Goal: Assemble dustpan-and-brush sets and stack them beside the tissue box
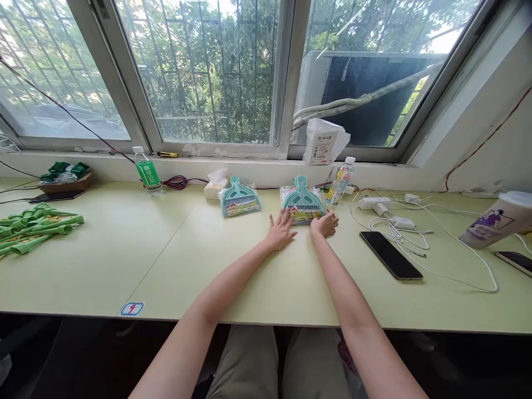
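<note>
A teal mini dustpan and brush set (302,195) in clear plastic wrapping lies on the pale yellow-green table (233,271), its handle pointing to the window. My left hand (281,231) lies by its lower left corner, fingers spread and flat, fingertips at the wrapping. At the lower right corner is my right hand (325,224), its fingers curled round that edge and the thumb on the front. A second wrapped dustpan and brush set (240,198) lies apart to the left, with neither hand on it.
A phone (390,255), white cables (401,235) and a tilted cup (494,221) are to the right. Bottles (341,180) and a tissue pack (216,185) stand along the window wall. Green rolled pieces (37,227) lie far left. The table's front edge is near my lap.
</note>
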{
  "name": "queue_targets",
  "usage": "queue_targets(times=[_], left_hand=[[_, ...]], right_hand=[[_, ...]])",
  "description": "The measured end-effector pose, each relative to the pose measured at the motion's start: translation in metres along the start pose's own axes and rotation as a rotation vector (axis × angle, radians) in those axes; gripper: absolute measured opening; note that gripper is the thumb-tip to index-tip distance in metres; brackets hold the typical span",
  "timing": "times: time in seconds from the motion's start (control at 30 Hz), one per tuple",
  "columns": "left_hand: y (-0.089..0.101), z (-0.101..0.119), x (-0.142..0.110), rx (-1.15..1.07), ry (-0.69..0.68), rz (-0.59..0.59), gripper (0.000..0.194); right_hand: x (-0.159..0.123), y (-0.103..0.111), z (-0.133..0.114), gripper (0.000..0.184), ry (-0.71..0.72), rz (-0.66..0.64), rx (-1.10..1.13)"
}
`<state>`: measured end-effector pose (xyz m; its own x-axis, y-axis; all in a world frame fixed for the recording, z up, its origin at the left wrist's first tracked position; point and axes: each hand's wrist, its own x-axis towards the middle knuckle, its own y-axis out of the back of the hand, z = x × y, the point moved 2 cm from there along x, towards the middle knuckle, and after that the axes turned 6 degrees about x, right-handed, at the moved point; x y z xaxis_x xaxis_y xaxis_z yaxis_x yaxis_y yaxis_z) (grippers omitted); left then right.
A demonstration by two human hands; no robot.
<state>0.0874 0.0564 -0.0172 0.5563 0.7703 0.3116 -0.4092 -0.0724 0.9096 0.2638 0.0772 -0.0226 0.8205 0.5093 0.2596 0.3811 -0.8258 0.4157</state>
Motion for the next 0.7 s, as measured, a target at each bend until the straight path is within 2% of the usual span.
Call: queue_targets(times=[0.07,0.13,0.27,0.43,0.57,0.63,0.7], left_hand=[[-0.003,-0.008,0.021,-0.066,0.147,0.109,0.076],[-0.007,-0.014,0.040,-0.182,0.250,0.160,0.083],[-0.019,-0.021,0.065,-0.407,0.243,0.183,0.084],[-0.025,-0.028,0.085,-0.604,0.203,0.257,0.080],[-0.025,-0.039,0.101,-0.694,0.323,0.301,0.094],[-0.025,-0.046,0.110,-0.740,0.402,0.278,0.101],[-0.024,-0.053,0.117,-0.791,0.413,0.272,0.103]], right_hand=[[0.006,-0.002,0.001,0.064,0.030,-0.002,0.005],[0.015,-0.007,0.004,0.071,0.065,-0.061,0.008],[0.036,-0.017,0.011,0.069,0.080,-0.228,0.006],[0.065,-0.027,0.021,0.069,0.117,-0.402,-0.016],[0.083,-0.032,0.028,0.072,0.126,-0.486,0.014],[0.091,-0.035,0.030,0.073,0.126,-0.492,0.065],[0.098,-0.037,0.031,0.077,0.152,-0.484,0.138]])
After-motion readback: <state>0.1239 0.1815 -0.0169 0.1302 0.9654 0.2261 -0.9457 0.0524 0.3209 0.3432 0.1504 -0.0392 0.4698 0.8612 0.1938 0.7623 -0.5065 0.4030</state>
